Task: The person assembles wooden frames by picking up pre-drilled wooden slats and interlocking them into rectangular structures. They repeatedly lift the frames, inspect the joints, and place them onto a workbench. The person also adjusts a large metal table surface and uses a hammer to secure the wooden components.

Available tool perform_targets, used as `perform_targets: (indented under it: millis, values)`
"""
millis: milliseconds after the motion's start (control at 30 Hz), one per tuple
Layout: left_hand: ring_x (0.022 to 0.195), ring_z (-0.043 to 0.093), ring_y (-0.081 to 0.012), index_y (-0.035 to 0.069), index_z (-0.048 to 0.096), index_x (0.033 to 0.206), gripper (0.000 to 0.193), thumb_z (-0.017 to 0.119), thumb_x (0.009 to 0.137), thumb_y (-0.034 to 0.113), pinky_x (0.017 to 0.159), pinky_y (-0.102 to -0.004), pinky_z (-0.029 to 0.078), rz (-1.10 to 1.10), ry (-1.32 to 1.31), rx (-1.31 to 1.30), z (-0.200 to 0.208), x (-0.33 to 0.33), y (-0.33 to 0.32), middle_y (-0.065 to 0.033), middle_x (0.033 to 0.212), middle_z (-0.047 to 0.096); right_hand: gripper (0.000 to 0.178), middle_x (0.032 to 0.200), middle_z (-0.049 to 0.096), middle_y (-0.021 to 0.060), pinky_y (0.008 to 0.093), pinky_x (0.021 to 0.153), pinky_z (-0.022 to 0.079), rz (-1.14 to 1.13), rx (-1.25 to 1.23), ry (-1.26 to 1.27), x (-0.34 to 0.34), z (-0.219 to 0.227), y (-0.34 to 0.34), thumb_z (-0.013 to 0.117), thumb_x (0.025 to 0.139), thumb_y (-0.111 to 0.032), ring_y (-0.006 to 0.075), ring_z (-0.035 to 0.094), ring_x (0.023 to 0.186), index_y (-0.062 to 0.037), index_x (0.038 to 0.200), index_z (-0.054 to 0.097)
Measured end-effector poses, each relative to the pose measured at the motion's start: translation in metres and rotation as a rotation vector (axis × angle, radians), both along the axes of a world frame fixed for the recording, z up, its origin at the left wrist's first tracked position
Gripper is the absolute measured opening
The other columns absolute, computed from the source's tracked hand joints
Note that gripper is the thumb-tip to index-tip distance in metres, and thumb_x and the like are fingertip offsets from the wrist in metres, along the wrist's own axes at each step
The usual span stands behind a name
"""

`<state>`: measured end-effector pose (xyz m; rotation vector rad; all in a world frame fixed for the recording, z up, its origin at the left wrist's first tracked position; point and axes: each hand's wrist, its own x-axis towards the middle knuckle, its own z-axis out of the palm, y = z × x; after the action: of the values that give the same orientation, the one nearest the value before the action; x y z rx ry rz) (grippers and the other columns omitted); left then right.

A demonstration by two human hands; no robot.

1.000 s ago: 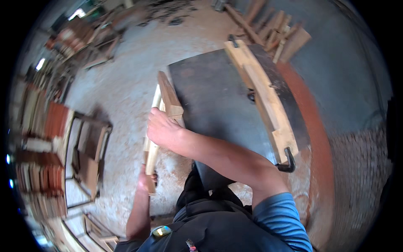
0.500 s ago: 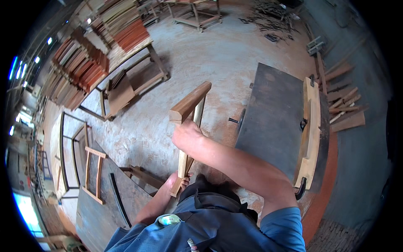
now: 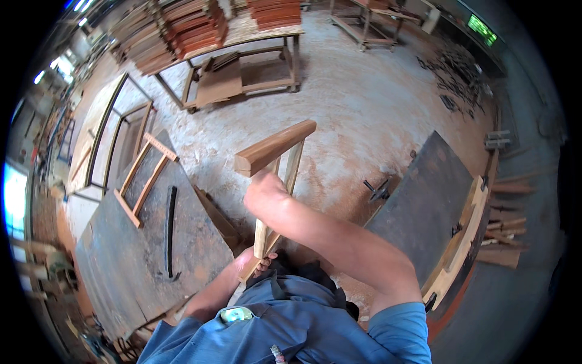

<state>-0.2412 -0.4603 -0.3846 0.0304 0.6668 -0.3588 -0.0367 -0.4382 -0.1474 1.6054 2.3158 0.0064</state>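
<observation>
Both my hands hold a wooden frame upright in front of my body. It has a thick rounded top rail, slim uprights and a lower rail. My right hand is closed round the frame just below the near end of the top rail; its fingertips are mostly hidden. Lower down, by my waist, my left hand grips the bottom rail, with fingers curled round its side. To the left, a smaller wooden frame and a dark curved strip lie on a worn dark-topped bench.
On my right stands a dark tabletop with a pale wooden piece clamped along its edge. Stacked boards fill a wheeled table ahead. Clamps and metal bits lie heaped on the far-right floor, near wood offcuts.
My view has turned leftward, so the left bench shows more fully and the right tabletop sits farther right. The held frame's top rail lies flatter in view. Both grips stay.
</observation>
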Motion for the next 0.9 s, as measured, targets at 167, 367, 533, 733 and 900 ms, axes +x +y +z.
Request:
perform_targets:
  millis: [167,367,533,733,900]
  values:
    - [0.042,0.054,-0.0186,0.009,0.057,0.091,0.068,0.029,0.089,0.072,0.034,-0.0297,0.045,0.292,0.284,0.235,0.026,-0.021,-0.011,-0.0042,0.056,0.052,0.005,0.077,0.060,0.0098,0.0408,0.083,0.047,0.138,0.330,0.196,0.008,0.008,-0.020,0.062,0.070,-0.008,0.0259,0.058,0.086,-0.0083,0.075,0.064]
    - [0.054,0.060,-0.0248,0.013,0.047,0.110,0.053,0.050,0.088,0.061,0.040,-0.0313,0.050,1.019,0.286,0.465,0.081,-0.049,-0.032,-0.0106,0.076,0.058,0.016,0.078,0.053,0.0082,0.0486,0.096,0.039,0.222,0.498,0.398,0.021,0.005,-0.028,0.068,0.065,-0.010,0.0267,0.053,0.084,-0.0074,0.077,0.058]
    - [0.057,0.063,-0.0254,0.010,0.045,0.113,0.056,0.058,0.086,0.058,0.042,-0.0298,0.052,1.270,0.383,0.544,0.091,-0.093,-0.046,-0.0121,0.080,0.060,0.027,0.087,0.055,0.0083,0.0498,0.099,0.037,0.258,0.461,0.516,-0.008,-0.020,-0.003,0.074,0.064,-0.011,0.0268,0.054,0.090,-0.0078,0.087,0.060]
    - [0.053,0.064,-0.0264,0.006,0.046,0.113,0.057,0.056,0.088,0.056,0.039,-0.0306,0.050,1.536,0.552,0.604,0.073,-0.158,-0.036,-0.0126,0.079,0.062,0.033,0.101,0.059,0.0091,0.0471,0.097,0.040,0.396,0.435,0.705,-0.087,-0.020,0.032,0.073,0.071,-0.015,0.0277,0.055,0.100,-0.0073,0.102,0.061]
    - [0.057,0.062,-0.0259,0.009,0.044,0.114,0.055,0.058,0.088,0.055,0.046,-0.0322,0.053,1.837,0.696,0.554,0.052,-0.252,-0.007,-0.0131,0.085,0.060,0.035,0.098,0.061,0.0108,0.0406,0.086,0.045,0.342,0.115,0.831,-0.117,-0.070,0.085,0.075,0.072,-0.018,0.0286,0.056,0.098,-0.0061,0.102,0.061]
